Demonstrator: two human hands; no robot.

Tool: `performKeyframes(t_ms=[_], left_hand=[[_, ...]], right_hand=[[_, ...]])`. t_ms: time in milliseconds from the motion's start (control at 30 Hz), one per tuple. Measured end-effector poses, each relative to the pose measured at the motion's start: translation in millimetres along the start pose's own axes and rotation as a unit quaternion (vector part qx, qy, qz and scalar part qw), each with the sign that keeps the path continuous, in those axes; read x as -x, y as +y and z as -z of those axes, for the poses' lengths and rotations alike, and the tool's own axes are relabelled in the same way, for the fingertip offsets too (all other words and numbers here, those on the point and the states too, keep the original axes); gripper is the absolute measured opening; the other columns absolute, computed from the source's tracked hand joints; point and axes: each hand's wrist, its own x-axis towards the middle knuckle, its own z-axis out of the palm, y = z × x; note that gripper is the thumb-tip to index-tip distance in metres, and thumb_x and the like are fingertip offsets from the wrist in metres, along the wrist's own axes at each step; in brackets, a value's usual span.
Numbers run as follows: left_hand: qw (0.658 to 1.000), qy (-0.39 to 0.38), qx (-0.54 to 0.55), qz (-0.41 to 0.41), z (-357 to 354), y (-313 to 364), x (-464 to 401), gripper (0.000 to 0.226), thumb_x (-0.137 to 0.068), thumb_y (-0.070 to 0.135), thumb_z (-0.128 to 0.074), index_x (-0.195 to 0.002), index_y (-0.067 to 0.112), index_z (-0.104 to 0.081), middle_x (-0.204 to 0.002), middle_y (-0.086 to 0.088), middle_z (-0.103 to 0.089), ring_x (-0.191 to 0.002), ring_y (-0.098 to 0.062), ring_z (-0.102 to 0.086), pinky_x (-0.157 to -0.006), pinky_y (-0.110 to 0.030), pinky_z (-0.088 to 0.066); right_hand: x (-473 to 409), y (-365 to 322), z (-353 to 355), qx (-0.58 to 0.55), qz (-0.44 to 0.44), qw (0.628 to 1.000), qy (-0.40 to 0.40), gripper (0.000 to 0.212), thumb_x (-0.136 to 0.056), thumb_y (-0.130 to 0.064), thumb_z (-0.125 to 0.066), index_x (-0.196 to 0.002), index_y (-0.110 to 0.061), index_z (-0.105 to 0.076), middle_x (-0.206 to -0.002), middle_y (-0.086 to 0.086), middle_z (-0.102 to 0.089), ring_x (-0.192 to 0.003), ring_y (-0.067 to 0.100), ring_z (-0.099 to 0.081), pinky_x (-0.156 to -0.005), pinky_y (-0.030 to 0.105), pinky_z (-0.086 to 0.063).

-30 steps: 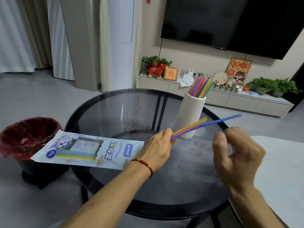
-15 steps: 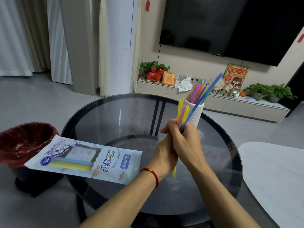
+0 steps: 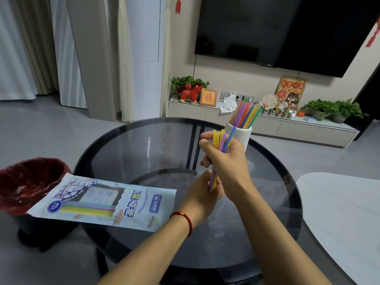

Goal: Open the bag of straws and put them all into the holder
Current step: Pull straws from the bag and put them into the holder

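My right hand [image 3: 228, 161] is closed around a small upright bundle of yellow, purple and blue straws [image 3: 220, 138], just in front of the white ribbed holder [image 3: 243, 133]. Several coloured straws [image 3: 246, 114] stand in that holder. My left hand [image 3: 202, 194], with a red cord at the wrist, sits under the bundle and touches the straws' lower ends; whether it grips them is unclear. The straw bag [image 3: 102, 202] lies flat on the left of the round glass table [image 3: 144, 145], with some straws showing through its window.
A bin with a red liner [image 3: 26, 182] stands on the floor left of the table, under the bag's end. A white table top [image 3: 345, 219] lies to the right. A low cabinet [image 3: 267, 124] with plants and ornaments runs along the far wall.
One second ago my left hand alone held the straws pointing right. My right hand has since taken hold of them and stood them upright; my left hand has slid down to their lower ends.
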Motion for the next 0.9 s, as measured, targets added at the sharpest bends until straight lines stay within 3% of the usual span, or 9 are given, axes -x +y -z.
performKeyframes(t_ms=[133, 200, 300, 367, 467, 567, 633, 767, 900], left_hand=[[0.999, -0.005, -0.052, 0.012, 1, -3, 0, 0.030, -0.094, 0.005, -0.047, -0.069, 0.021, -0.051, -0.058, 0.010, -0.054, -0.050, 0.011, -0.054, -0.048, -0.006, -0.039], [0.999, -0.027, -0.037, 0.015, -1, -6, 0, 0.030, -0.094, 0.000, -0.046, -0.070, 0.018, -0.051, -0.060, 0.008, -0.053, -0.048, 0.010, -0.055, -0.046, -0.006, -0.040], [0.996, -0.055, -0.064, 0.021, 0, -12, -2, 0.019, -0.087, 0.007, -0.054, -0.076, 0.021, -0.048, -0.067, 0.006, -0.053, -0.052, 0.001, -0.053, -0.048, -0.009, -0.039], [0.995, -0.081, -0.037, 0.044, 7, -19, -2, 0.022, -0.078, 0.011, -0.062, -0.090, 0.027, -0.054, -0.083, 0.008, -0.062, -0.070, 0.002, -0.060, -0.057, -0.010, -0.044], [0.996, -0.057, 0.031, 0.058, 24, -22, 1, 0.046, -0.068, 0.011, -0.065, -0.111, 0.027, -0.060, -0.108, 0.006, -0.067, -0.103, -0.007, -0.064, -0.084, -0.024, -0.054], [0.999, -0.001, -0.020, 0.044, 47, -26, 5, 0.043, -0.068, 0.009, -0.060, -0.107, 0.026, -0.064, -0.109, 0.006, -0.067, -0.107, -0.009, -0.062, -0.094, -0.025, -0.050], [0.990, 0.019, -0.134, 0.040, 63, -32, 8, 0.037, -0.075, 0.007, -0.057, -0.106, 0.027, -0.064, -0.111, 0.006, -0.065, -0.107, -0.012, -0.059, -0.094, -0.031, -0.049], [0.900, -0.010, -0.430, 0.077, 79, -52, 14, 0.032, -0.089, 0.030, -0.045, -0.118, 0.028, -0.058, -0.122, 0.002, -0.060, -0.120, -0.022, -0.051, -0.112, -0.049, -0.028], [0.919, -0.028, -0.378, 0.108, 59, -60, 19, 0.042, -0.098, 0.045, -0.028, -0.131, 0.032, -0.051, -0.138, 0.007, -0.054, -0.134, -0.014, -0.040, -0.118, -0.060, -0.002]], right_hand=[[3, 14, 1, 0.025, -0.006, 1.000, -0.015, 0.018, -0.100, -0.019, -0.066, -0.084, -0.012, -0.072, -0.055, -0.001, -0.056, -0.051, 0.014, -0.057, -0.061, 0.043, -0.062], [5, 20, 2, 0.032, -0.021, 0.999, -0.013, 0.027, -0.103, -0.026, -0.061, -0.081, -0.016, -0.073, -0.049, -0.002, -0.053, -0.048, 0.012, -0.057, -0.057, 0.036, -0.059], [5, 27, 10, 0.103, -0.010, 0.995, 0.001, 0.043, -0.107, -0.033, -0.054, -0.069, -0.021, -0.070, -0.053, -0.001, -0.060, -0.055, 0.018, -0.062, -0.059, 0.033, -0.057], [2, 30, 22, 0.156, -0.003, 0.988, 0.018, 0.049, -0.106, -0.033, -0.052, -0.062, -0.020, -0.068, -0.063, 0.006, -0.068, -0.063, 0.023, -0.066, -0.064, 0.038, -0.057], [-2, 33, 42, 0.231, -0.013, 0.972, 0.025, 0.051, -0.102, -0.030, -0.052, -0.054, -0.018, -0.066, -0.064, 0.004, -0.068, -0.059, 0.011, -0.062, -0.061, 0.033, -0.052], [-1, 34, 59, 0.237, -0.041, 0.971, 0.011, 0.053, -0.101, -0.028, -0.053, -0.050, -0.018, -0.063, -0.055, 0.001, -0.064, -0.049, 0.010, -0.057, -0.056, 0.034, -0.051], [0, 31, 71, 0.230, -0.043, 0.972, 0.010, 0.052, -0.104, -0.029, -0.052, -0.055, -0.016, -0.065, -0.054, 0.007, -0.063, -0.045, 0.013, -0.058, -0.052, 0.035, -0.052], [4, 23, 91, 0.313, 0.036, 0.949, 0.005, 0.049, -0.107, -0.031, -0.051, -0.067, -0.010, -0.070, -0.056, -0.002, -0.063, -0.051, 0.015, -0.063, -0.056, 0.035, -0.058], [9, 26, 86, 0.381, 0.047, 0.922, -0.056, 0.039, -0.107, -0.024, -0.054, -0.077, -0.006, -0.073, -0.061, -0.010, -0.060, -0.057, 0.014, -0.063, -0.057, 0.032, -0.057]])
